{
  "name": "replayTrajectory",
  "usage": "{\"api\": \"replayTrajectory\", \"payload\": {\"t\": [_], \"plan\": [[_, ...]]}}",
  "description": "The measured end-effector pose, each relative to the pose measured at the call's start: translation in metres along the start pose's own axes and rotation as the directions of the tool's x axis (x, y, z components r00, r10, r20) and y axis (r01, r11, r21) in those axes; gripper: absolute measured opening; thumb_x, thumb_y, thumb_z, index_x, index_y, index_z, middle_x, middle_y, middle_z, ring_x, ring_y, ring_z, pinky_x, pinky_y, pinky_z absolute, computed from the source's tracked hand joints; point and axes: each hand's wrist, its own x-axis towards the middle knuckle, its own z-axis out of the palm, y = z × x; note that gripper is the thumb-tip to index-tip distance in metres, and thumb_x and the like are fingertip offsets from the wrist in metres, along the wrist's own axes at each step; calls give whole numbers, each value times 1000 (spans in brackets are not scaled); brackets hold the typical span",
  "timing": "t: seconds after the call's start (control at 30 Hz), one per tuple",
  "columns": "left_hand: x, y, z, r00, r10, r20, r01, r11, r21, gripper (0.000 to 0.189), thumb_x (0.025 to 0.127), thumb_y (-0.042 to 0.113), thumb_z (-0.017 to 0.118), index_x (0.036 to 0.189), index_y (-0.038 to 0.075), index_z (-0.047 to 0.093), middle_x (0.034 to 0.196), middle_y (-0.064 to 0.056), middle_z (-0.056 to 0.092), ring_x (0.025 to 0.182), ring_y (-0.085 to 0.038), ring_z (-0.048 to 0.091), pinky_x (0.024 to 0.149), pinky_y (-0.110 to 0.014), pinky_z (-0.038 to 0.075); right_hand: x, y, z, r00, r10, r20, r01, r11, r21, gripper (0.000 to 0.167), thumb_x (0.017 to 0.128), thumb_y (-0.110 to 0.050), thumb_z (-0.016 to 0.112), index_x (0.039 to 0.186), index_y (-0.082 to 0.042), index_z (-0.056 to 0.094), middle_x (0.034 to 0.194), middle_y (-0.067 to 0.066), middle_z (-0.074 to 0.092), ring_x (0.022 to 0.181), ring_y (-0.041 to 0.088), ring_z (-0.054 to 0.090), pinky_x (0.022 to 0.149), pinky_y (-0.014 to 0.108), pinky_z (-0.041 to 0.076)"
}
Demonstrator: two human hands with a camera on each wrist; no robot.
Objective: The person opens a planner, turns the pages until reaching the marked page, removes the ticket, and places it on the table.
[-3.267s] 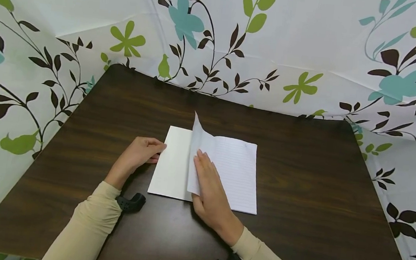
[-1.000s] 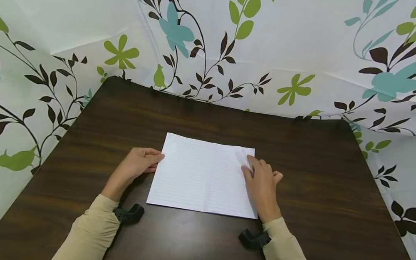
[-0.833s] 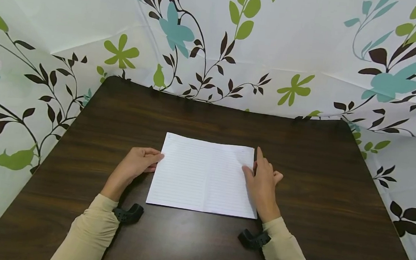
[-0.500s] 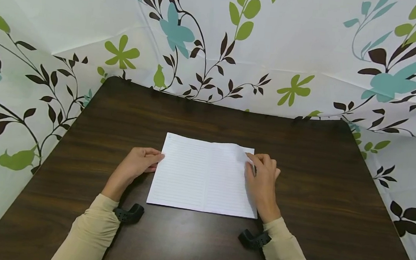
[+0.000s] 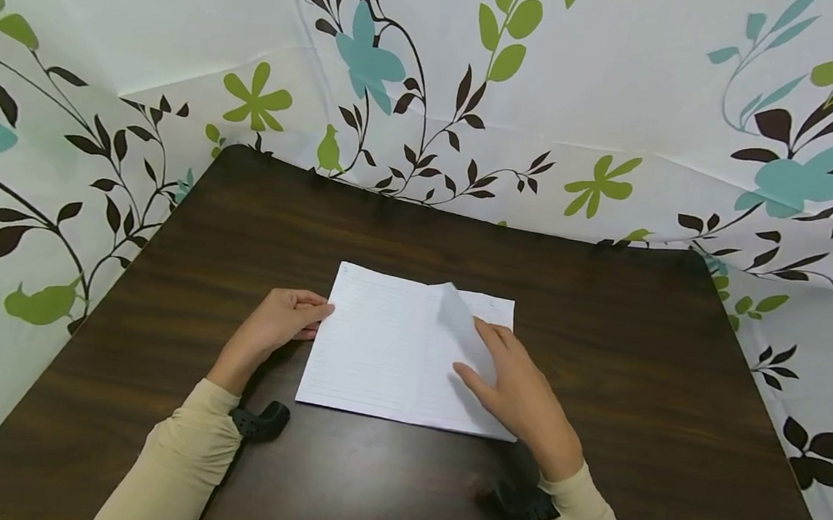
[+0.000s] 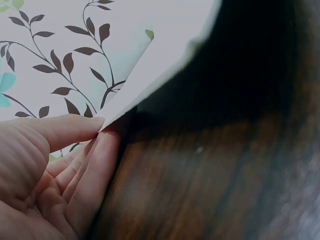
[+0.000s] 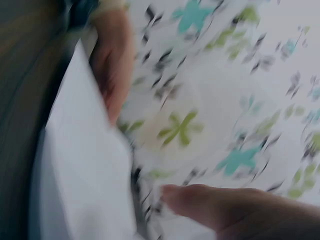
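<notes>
An open notebook (image 5: pixel 371 339) with lined white pages lies on the dark wooden table. At its left edge, my left hand (image 5: pixel 277 322) pinches the notebook between thumb and fingers; the left wrist view shows the thumb (image 6: pixel 75 129) on top and the fingers underneath. On the right half, a page (image 5: pixel 446 330) is lifted and bends toward the middle, its top corner standing up. My right hand (image 5: pixel 520 387) is at this page, fingers extended against its outer edge and thumb spread apart. In the right wrist view the raised white page (image 7: pixel 90 150) is blurred.
The dark wooden table (image 5: pixel 646 382) extends around the notebook on all sides. Behind it hangs a white cloth (image 5: pixel 600 77) printed with leaves, flowers and birds. Black wrist devices sit on the left wrist (image 5: pixel 261 421) and on the right wrist (image 5: pixel 524 503).
The right hand has moved from the notebook's right edge leftward, raising a page off the right half. Earlier another page was turned and flattened to the left. The left hand stays at the left edge.
</notes>
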Motion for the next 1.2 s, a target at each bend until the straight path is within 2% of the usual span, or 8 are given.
{"api": "replayTrajectory", "payload": {"t": [0.1,0.2,0.33,0.63,0.77,0.9,1.07,1.2], "plan": [[1,0,-1,1000,2,4,-2,1000,3,43,105,26,65,134,-6,64,115,-14,75,85,-5,67,76,-18,59,-11,-12,-9,989,-102,107,93,992,81,88,98,-41,73,166,-11,26,170,13,29,156,34,34,120,57,39],[1,-1,-1,1000,6,7,-6,1000,1,43,105,26,64,134,-6,64,116,-15,75,86,-5,67,77,-18,59,-22,-23,-16,960,-200,196,171,973,155,99,96,-39,76,168,-13,13,177,10,9,162,32,17,124,57,31],[3,3,-2,1000,13,15,-13,1000,8,43,105,26,64,134,-6,64,116,-15,74,87,-6,67,77,-18,59,-30,-31,-17,921,-303,247,261,947,188,103,96,-36,77,169,-17,8,177,5,0,164,31,7,128,55,23],[0,1,0,1000,-11,11,10,1000,20,45,104,30,65,135,-3,65,114,-11,73,88,-8,66,78,-19,60,-22,-42,14,880,-430,203,423,903,82,91,98,-27,73,169,-19,16,177,4,6,164,31,6,128,58,23],[-1,0,1,1000,-15,0,15,1000,22,44,104,31,65,134,-2,66,116,-12,72,88,-8,66,77,-19,59,-17,-41,33,858,-489,154,494,870,12,92,94,-12,74,168,-15,18,177,6,12,164,31,12,130,49,24],[-1,1,2,1000,-9,-8,9,1000,21,43,105,29,64,133,-3,67,112,-10,73,85,-6,66,75,-18,59,-12,-37,48,839,-540,61,543,839,-45,94,88,-7,79,165,-9,25,174,13,20,161,31,22,129,41,29],[-2,2,3,1000,-2,-11,2,1000,5,42,106,29,62,132,-4,67,108,-9,73,84,-6,67,75,-18,59,-8,-36,62,847,-529,55,531,847,-29,84,93,-17,76,164,-10,30,173,13,23,161,35,21,123,65,29],[-3,1,2,1000,11,-8,-11,1000,-14,44,108,30,57,135,-5,64,108,-11,72,82,-7,67,75,-19,60,-6,-37,70,854,-512,87,517,855,-46,78,98,-23,71,164,-10,31,174,14,21,162,36,18,122,69,28]]}}
